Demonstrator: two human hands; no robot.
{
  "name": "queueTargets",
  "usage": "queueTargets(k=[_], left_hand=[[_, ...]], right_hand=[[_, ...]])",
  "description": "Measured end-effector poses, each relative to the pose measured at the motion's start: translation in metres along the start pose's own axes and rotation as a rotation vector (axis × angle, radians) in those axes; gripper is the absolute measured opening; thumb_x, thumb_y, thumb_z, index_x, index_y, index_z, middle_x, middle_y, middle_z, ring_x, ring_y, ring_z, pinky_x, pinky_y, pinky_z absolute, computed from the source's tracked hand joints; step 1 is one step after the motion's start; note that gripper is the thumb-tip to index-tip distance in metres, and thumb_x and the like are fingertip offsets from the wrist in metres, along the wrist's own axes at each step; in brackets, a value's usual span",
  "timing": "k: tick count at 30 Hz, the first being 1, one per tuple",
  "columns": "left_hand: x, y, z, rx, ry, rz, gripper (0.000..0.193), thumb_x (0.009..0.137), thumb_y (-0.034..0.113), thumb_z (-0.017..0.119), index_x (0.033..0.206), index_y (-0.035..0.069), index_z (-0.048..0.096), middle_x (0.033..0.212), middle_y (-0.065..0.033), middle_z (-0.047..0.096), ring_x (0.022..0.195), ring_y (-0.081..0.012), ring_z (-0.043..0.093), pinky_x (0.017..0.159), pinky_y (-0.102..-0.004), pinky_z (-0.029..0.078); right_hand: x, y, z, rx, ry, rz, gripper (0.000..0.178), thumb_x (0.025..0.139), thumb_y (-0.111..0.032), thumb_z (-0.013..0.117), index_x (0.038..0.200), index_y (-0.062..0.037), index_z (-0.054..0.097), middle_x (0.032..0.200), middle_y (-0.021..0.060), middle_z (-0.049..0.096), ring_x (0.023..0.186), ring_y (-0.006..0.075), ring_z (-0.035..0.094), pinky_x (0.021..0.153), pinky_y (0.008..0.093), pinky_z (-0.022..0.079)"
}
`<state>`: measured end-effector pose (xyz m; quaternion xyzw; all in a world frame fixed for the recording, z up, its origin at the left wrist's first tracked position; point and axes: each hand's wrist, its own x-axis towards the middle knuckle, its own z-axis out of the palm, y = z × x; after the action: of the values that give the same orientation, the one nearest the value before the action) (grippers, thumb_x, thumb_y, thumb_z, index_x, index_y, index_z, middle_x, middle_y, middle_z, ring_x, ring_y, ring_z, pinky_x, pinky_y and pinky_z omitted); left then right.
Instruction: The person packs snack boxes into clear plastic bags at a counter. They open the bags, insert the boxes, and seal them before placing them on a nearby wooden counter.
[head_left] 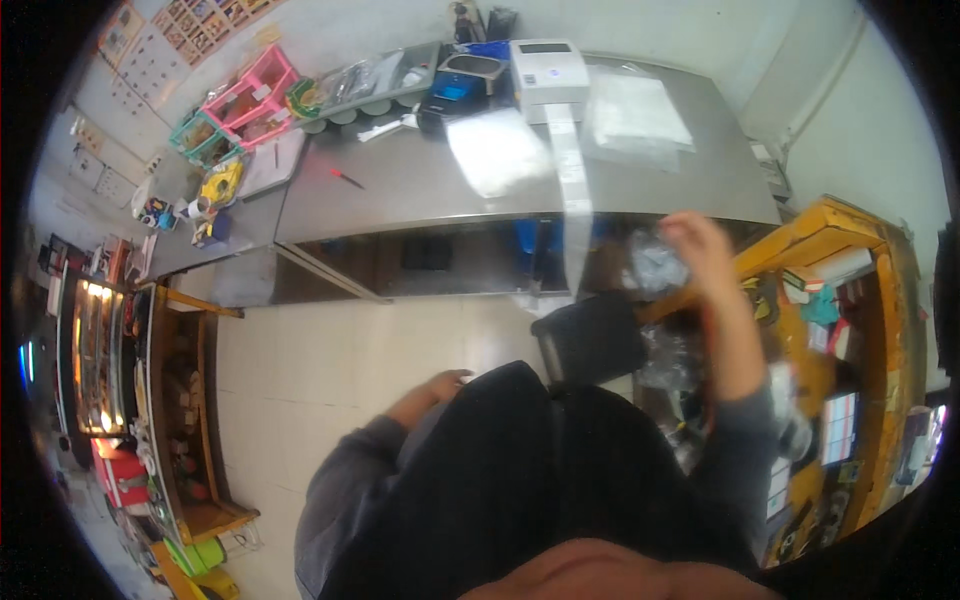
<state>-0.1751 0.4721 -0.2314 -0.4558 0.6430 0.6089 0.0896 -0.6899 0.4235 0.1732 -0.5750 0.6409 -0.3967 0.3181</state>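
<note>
My right hand (700, 250) reaches forward past the front edge of the steel table (400, 180). Its fingers are bent and smeared by motion, so whether they grip anything cannot be made out. Just beside and below them hangs a transparent plastic bag (655, 262). Low by my left knee is my left hand (443, 385), its fingers closed and partly hidden by my dark clothing. A small white bit shows at its fingertips, too small to name. On the table a white label printer (549, 75) feeds out a long strip of labels (572, 190), which drops over the edge.
White sheets (497, 152) and a stack of plastic bags (640, 110) flank the printer. A red pen (346, 178) and pink baskets (262, 95) lie to the left. A black bin (590, 340) stands before me; a yellow wooden shelf (880, 330) is at right.
</note>
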Motion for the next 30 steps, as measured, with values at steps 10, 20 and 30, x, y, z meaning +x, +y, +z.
queueTargets(k=[10,20,30], left_hand=[[-0.156,-0.049,-0.144,0.356,0.590,-0.166,0.049,0.084,0.034,0.064,0.125,0.009,0.055,0.111,-0.0209,0.062,0.106,-0.0332,0.059,0.092,-0.0426,0.047],[-0.146,-0.089,-0.141,-0.130,0.340,-0.439,0.049,0.082,0.031,0.062,0.122,0.004,0.058,0.117,-0.0154,0.064,0.105,-0.0286,0.062,0.092,-0.0404,0.047],[-0.143,-0.039,-0.206,-0.043,0.667,-0.573,0.048,0.079,0.022,0.055,0.127,0.014,0.058,0.119,-0.0198,0.061,0.115,-0.0356,0.055,0.100,-0.0415,0.042]], right_hand=[[0.162,0.090,0.199,-0.399,0.028,-0.233,0.026,0.088,-0.015,0.056,0.112,-0.0070,0.065,0.115,0.0134,0.063,0.110,0.0307,0.057,0.096,0.0405,0.043],[0.295,0.137,0.214,-1.337,-0.308,-0.318,0.033,0.087,-0.023,0.050,0.116,-0.0202,0.064,0.098,0.0085,0.064,0.090,0.0290,0.062,0.082,0.0446,0.048],[0.318,0.172,0.222,-0.916,-0.200,-0.430,0.015,0.076,-0.018,0.063,0.076,-0.0035,0.066,0.085,0.0199,0.062,0.087,0.0384,0.056,0.085,0.0482,0.043]])
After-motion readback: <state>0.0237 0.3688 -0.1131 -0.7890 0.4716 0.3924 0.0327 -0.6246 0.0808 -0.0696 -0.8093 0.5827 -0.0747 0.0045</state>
